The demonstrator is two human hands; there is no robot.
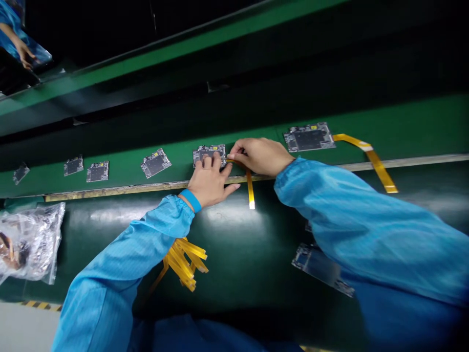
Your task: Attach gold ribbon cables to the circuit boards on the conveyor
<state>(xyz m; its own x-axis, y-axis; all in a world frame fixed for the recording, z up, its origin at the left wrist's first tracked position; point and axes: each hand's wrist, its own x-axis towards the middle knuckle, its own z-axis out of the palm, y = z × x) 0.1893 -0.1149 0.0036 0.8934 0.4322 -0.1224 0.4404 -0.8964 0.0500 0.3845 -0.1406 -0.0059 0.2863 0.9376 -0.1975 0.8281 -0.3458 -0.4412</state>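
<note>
My left hand point(209, 182) lies with its fingers apart over a circuit board point(200, 152), fingertips resting on it and the thumb pointing right. At that board's right edge, my right hand point(263, 155) pinches the end of an orange flat flex cable point(250, 188). The cable's free end hangs down over the ledge. Whether its held end is joined to the board is hidden by my fingers. Farther right, another circuit board point(309, 138) has a flex cable point(366, 146) at its right edge, bent downward over the ledge.
Several circuit boards point(156, 163) lie along the green strip point(176, 171) to the left. A pile of flex cables point(185, 259) lies below my left forearm. A clear plastic bag point(36, 244) sits at left, a flat electronic part point(324, 270) at right. Another person's hand point(25, 53) shows top left.
</note>
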